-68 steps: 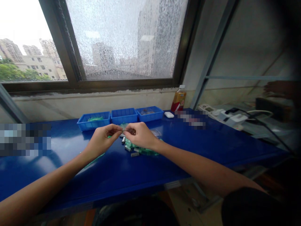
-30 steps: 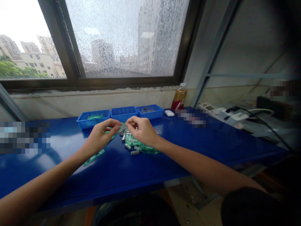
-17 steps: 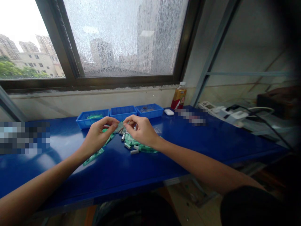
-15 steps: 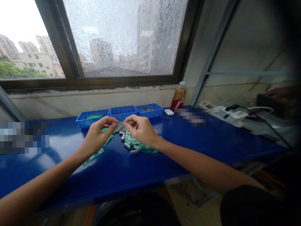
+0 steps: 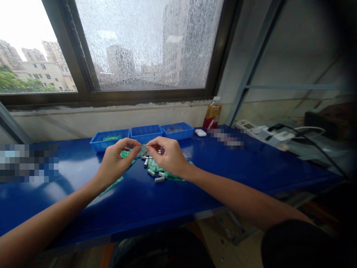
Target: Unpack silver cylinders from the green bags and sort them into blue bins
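My left hand (image 5: 118, 156) and my right hand (image 5: 169, 154) face each other above the table, thumb and forefinger pinched on both. Between the fingertips is a small translucent piece (image 5: 143, 150) that looks like a thin plastic bag. The left fingers grip its left edge; a tiny thin item at the right fingertips is too small to name. Below the right hand lies a pile of green plastic packets (image 5: 154, 166) with several small silvery-white blocks (image 5: 159, 179) around it. More green packets (image 5: 113, 185) lie under the left hand, partly hidden by it.
Three blue bins stand along the back: the left bin (image 5: 96, 143) holds green packets, the right bin (image 5: 185, 134) small clear pieces. To their right are a white case (image 5: 200, 133) and a drink bottle (image 5: 212, 114). Chargers and cables (image 5: 281, 137) lie far right. A window rises behind.
Both hands stay in nearly the same place. The fingertips have shifted slightly, and the thin reddish-brown items seen between them before are now mostly hidden.
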Demonstrator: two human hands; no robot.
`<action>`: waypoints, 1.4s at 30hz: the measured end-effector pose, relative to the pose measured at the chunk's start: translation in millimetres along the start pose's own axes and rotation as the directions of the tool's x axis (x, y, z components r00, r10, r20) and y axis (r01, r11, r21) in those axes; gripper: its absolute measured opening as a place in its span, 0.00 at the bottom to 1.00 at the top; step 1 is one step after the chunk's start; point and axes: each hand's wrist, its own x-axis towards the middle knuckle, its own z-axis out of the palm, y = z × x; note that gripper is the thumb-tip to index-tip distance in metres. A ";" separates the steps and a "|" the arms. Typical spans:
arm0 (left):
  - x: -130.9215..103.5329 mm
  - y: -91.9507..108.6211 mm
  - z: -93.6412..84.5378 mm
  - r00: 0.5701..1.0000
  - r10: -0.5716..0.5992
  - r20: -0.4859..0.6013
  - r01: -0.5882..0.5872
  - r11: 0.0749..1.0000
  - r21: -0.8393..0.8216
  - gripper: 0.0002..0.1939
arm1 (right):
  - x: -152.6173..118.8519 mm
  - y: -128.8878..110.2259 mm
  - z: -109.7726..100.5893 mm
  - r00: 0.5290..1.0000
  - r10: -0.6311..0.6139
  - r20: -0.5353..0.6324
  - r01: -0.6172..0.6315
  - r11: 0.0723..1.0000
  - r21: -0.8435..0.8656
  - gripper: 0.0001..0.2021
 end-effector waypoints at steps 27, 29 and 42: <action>-3.4 2.5 1.0 0.995 0.099 -0.010 -0.098 0.992 0.086 0.06 | 0.5 -0.1 -0.8 0.995 -0.071 0.069 0.071 0.997 -0.004 0.06; -2.6 3.6 0.9 0.998 0.061 -0.025 -0.060 0.997 0.056 0.08 | 0.8 0.5 -0.4 0.997 -0.044 0.063 0.047 0.998 -0.035 0.06; 3.1 7.9 0.2 0.605 -0.333 0.723 0.796 0.269 -0.543 0.27 | -3.8 0.5 -6.4 0.911 -0.406 0.075 0.401 0.825 -0.399 0.10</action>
